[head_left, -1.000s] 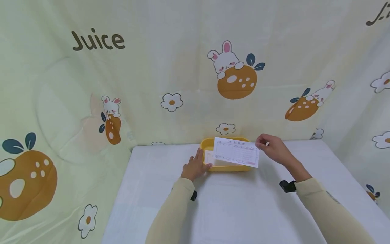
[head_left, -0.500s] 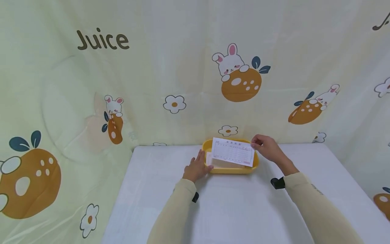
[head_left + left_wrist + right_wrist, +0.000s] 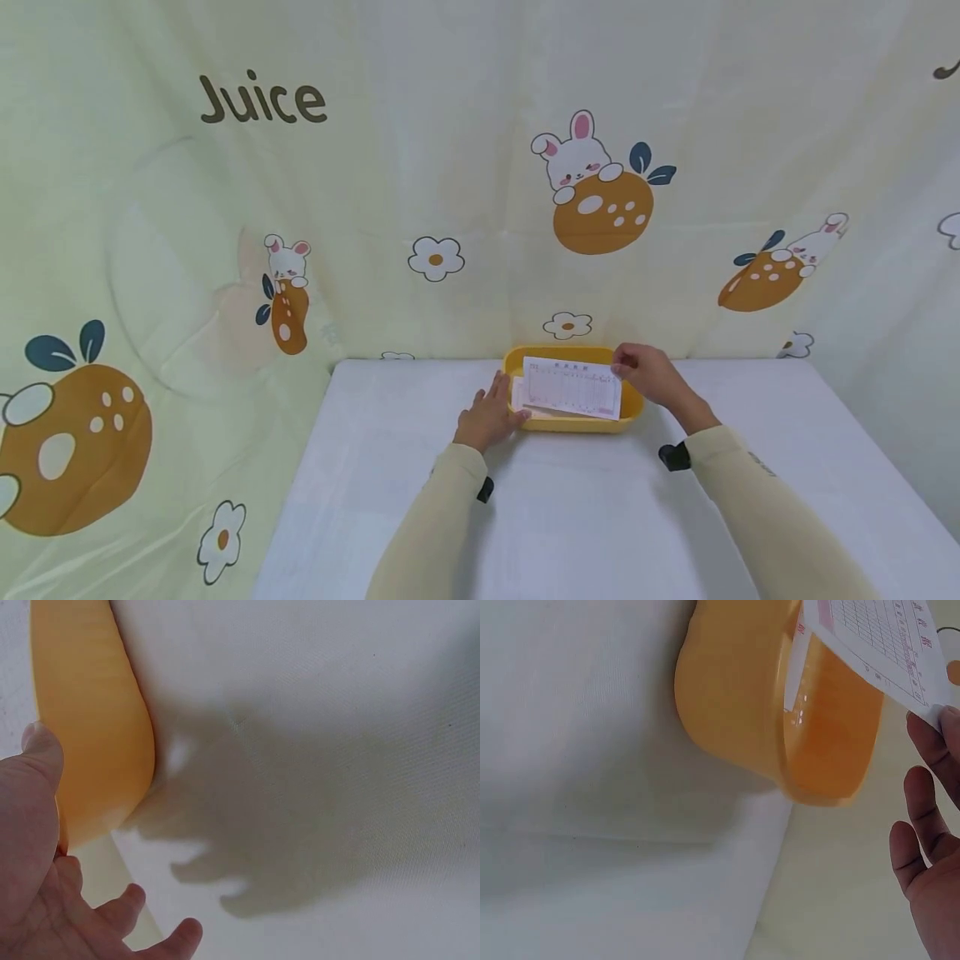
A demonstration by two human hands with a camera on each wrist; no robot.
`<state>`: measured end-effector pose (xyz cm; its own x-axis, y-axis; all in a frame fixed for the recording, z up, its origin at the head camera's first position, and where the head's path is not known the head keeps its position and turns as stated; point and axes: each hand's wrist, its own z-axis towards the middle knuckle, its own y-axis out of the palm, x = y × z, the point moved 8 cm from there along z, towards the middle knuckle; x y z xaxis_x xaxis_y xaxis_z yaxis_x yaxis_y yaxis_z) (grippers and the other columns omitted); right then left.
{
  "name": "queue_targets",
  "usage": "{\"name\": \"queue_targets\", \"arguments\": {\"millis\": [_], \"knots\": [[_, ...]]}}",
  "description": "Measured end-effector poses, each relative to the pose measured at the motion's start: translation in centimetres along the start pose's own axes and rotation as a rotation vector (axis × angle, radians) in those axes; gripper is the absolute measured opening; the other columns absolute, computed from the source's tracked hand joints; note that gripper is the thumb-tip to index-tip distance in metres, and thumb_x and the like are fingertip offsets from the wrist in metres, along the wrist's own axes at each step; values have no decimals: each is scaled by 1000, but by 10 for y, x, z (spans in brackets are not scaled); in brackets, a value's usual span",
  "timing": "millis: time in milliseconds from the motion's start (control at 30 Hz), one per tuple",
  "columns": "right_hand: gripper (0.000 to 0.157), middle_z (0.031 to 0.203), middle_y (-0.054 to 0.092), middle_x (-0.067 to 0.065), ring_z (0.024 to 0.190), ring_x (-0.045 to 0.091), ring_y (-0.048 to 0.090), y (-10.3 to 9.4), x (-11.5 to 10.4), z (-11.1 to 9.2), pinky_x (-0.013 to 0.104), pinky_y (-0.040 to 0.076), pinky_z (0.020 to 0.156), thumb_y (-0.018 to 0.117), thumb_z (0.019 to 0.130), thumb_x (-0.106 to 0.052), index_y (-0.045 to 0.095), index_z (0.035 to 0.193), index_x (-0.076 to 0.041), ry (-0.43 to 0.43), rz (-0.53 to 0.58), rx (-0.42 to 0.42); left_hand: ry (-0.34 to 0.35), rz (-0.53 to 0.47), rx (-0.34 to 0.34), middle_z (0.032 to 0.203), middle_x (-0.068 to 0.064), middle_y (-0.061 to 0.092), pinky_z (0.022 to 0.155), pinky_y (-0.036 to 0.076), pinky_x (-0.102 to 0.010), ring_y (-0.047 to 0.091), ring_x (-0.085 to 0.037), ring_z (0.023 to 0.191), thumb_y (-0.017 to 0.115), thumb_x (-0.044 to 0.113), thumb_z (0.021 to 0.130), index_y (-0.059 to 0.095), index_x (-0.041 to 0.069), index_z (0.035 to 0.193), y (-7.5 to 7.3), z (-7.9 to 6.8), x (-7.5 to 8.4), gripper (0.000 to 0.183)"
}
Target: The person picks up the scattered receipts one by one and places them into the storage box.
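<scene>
In the head view a yellow plastic basket [image 3: 581, 426] stands at the back of the table. My right hand [image 3: 654, 379] pinches a printed paper form [image 3: 572, 389] by its upper right corner, between thumb and index finger. The form slants across the basket's mouth, its lower edge close to the front rim. Beneath it, another white paper [image 3: 517, 388] lies inside. My left hand [image 3: 490, 414] rests against the basket's left end, fingers spread. The left wrist view has the thumb [image 3: 43, 754] at the rim of the yellow wall [image 3: 90, 697].
A white cloth covers the table [image 3: 570, 517]. Right behind the basket hangs a pale curtain [image 3: 480, 292] printed with rabbits, oranges and flowers; it also closes off both sides. Black wrist cameras sit at both sleeves.
My right hand has moved left and lowered the form into the basket's mouth, so it now overlaps the basket more fully. The left hand keeps its place at the basket's left end.
</scene>
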<state>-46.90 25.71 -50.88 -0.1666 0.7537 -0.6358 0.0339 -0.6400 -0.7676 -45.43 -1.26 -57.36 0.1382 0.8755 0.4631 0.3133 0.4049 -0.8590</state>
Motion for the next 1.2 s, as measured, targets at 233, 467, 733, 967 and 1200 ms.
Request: {"name": "queue_targets", "arguments": {"millis": [233, 467, 733, 967, 1200], "knots": [[5, 99, 69, 13, 96, 34, 60, 9, -7, -1, 49, 57, 91, 66, 105, -1, 70, 108, 1, -28, -15, -1, -1, -7, 2, 179, 2, 16, 116, 39, -68, 31, -39, 157, 63, 53, 106, 22, 17, 173, 5, 2, -1, 86], [6, 99, 69, 12, 95, 34, 60, 15, -7, -1, 49, 57, 91, 66, 106, -3, 70, 107, 1, -11, -28, -4, -1, -7, -6, 179, 2, 16, 117, 38, -67, 30, -38, 158, 64, 51, 106, 22, 18, 173, 5, -2, 1, 85], [14, 105, 72, 16, 97, 35, 61, 19, -2, -1, 51, 57, 92, 64, 107, -5, 72, 113, 4, -2, -15, 11, 13, -2, -5, 179, 2, 16, 116, 40, -67, 32, -39, 157, 63, 52, 106, 22, 18, 173, 3, -3, 3, 85], [34, 138, 65, 29, 123, 47, 58, 20, 2, -6, 65, 47, 109, 58, 111, -13, 65, 137, 9, 24, 13, 13, 13, 7, -9, 179, 2, 15, 117, 38, -67, 30, -38, 158, 62, 53, 107, 21, 18, 173, 2, -3, 4, 85], [41, 153, 53, 32, 140, 52, 47, 23, 2, -13, 67, 38, 116, 55, 113, -17, 59, 146, 6, 47, 30, 13, 26, 31, 3, 178, 1, 20, 116, 38, -69, 31, -40, 158, 62, 53, 107, 23, 17, 172, -2, -3, 5, 84]]}}
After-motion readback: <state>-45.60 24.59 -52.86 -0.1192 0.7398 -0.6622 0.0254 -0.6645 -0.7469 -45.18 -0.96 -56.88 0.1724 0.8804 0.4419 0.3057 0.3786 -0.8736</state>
